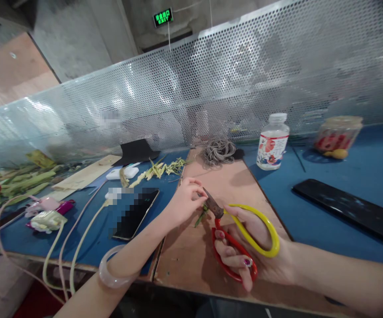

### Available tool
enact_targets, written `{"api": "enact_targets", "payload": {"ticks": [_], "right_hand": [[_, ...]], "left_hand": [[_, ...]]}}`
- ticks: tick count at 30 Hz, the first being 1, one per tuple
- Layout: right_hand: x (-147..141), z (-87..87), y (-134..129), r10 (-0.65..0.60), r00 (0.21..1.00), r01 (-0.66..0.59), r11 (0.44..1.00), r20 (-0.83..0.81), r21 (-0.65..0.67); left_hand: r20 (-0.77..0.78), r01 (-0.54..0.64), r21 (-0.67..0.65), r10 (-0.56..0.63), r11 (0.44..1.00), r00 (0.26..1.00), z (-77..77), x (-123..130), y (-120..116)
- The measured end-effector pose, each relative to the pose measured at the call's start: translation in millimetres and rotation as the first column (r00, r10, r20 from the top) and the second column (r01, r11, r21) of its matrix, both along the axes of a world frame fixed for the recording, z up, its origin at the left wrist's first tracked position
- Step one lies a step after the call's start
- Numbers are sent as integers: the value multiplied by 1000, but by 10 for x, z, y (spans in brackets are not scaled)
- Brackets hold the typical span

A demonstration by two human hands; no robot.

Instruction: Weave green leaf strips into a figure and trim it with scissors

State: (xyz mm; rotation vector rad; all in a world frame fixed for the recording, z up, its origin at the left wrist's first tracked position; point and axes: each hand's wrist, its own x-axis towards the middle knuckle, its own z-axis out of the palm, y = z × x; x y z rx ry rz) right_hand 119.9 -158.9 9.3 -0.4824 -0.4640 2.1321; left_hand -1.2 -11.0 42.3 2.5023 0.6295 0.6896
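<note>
The right hand (264, 263) grips scissors (215, 206) with one yellow handle, one red, and dark brown blades, above a pinkish-brown board (184, 260) between blue tabletops (279, 187); a metal mesh screen (178, 88) stands behind. The left hand (185, 201) bends its fingers at the blades; I cannot tell whether it pinches anything.

We see on the left forearm (149, 244) a bangle (104, 267), which goes around it as one thick, smooth ring. Its colour is whitish and slightly translucent, with a soft shine. Beyond the bangle is the slim left hand (186, 201), whose nails are too small for us to judge. To the right of the bangle is the right hand (260, 245); on its fingers (233, 257) we find one nail (247, 262) painted dark purple-red, with small bright spots. Both forearms look bare to us.
</note>
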Motion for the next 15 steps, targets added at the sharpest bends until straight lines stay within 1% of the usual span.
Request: {"api": "enact_targets", "payload": {"ticks": [4, 8, 15], "right_hand": [[5, -26, 6, 5, 1000, -5, 1000, -12, 12], [8, -53, 10, 3, 1000, -3, 1000, -28, 16], [0, -33, -3, -7, 999, 8, 1000, -32, 15]], "left_hand": [[-14, -24, -13, 23, 1000, 1000, 8, 3, -6], [-47, -4, -55, 2, 998, 999, 16, 4, -12], [-78, -13, -110, 5, 994, 997, 82, 16, -75]]}}
